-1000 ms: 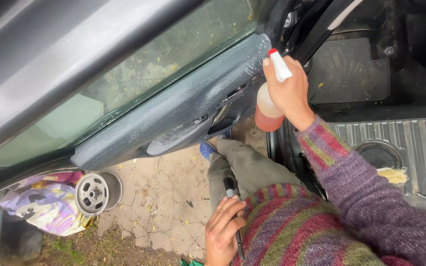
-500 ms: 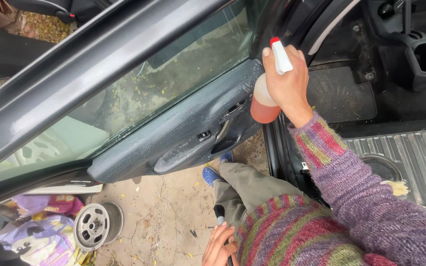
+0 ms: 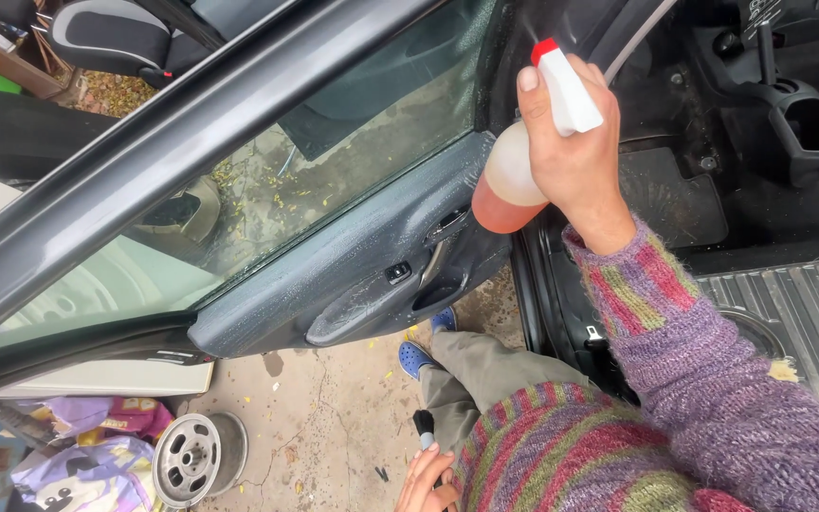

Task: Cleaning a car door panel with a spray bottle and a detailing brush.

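Now the spray bottle rides higher against the door

Up at one o'clock, the right hand grips a spray bottle, fingers wrapped around its neck, white trigger head with a red tip pointing toward twelve. The bottle's body is clear above and holds orange liquid below. It sits just beside the door panel, whose dark surface is speckled with droplets. Compared with half a second ago, the hand and bottle fill more of the view and sit closer to the window. At six o'clock the left hand is closed on a small brush, now partly cut off by the frame edge. A wheel rim lies at seven o'clock on the ground.
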